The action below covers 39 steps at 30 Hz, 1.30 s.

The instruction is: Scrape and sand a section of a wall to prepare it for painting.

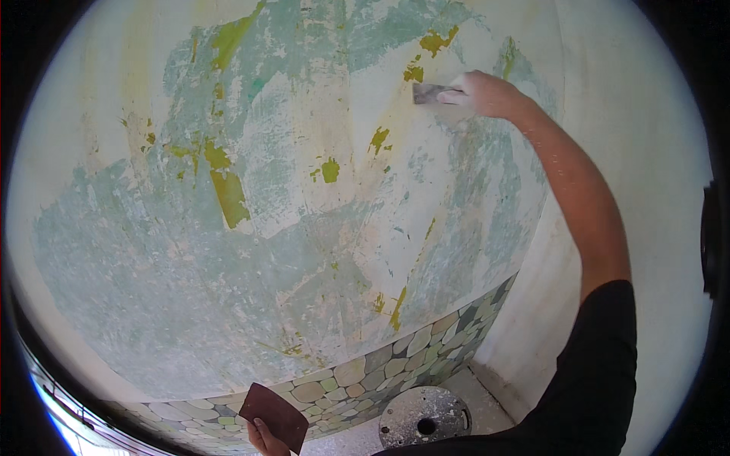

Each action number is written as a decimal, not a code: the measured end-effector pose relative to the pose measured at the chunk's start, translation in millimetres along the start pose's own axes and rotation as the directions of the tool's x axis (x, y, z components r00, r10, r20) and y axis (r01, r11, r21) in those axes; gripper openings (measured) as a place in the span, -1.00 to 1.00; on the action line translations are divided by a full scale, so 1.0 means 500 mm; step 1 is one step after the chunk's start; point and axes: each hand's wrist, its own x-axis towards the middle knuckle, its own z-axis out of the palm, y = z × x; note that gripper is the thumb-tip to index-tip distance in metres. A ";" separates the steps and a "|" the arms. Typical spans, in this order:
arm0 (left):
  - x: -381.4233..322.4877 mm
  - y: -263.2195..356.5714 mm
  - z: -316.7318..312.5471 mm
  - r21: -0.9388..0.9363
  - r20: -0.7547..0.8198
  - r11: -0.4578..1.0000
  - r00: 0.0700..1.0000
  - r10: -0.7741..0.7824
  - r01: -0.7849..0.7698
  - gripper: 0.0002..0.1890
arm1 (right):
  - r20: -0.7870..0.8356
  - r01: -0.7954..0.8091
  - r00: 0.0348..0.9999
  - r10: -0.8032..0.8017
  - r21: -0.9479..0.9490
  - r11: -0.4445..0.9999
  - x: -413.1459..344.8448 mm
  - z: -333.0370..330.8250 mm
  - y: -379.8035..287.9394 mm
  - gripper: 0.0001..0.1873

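Note:
Before me a wall [296,245] shows worn patches of blue-green, white and olive-yellow paint or filler. My right hand [485,94], whitened with dust about the fingers, grips a putty knife [429,94]. Its blade lies flat on or very near the wall's upper right part, just below an olive-yellow patch [414,69]. Low in the view, my left hand [265,439] holds a dark red-brown sheet [276,413] that looks like sandpaper. The sheet is slightly curved and held apart from the putty knife.
Along the wall's foot runs a band of stone-patterned tiles [348,373]. A round grey stool or base [425,410] with holes and white splatter stands on the floor near the corner. A pale side wall [616,142] meets the patched wall at right.

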 end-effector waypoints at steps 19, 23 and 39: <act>-0.019 0.015 0.033 0.138 -0.074 0.990 0.997 0.037 -0.027 -0.69 | -0.020 0.063 0.998 -0.066 -0.097 0.993 0.012 0.025 -0.025 -0.53; -0.027 0.033 0.049 0.059 -0.070 0.998 0.998 0.005 -0.001 -0.68 | -0.030 0.047 0.998 -0.049 -0.059 0.997 -0.008 -0.054 -0.013 -0.54; -0.031 0.027 0.024 0.083 -0.119 0.996 0.993 0.027 -0.017 -0.68 | 0.006 0.018 1.000 -0.018 -0.162 0.987 0.000 -0.050 -0.015 -0.50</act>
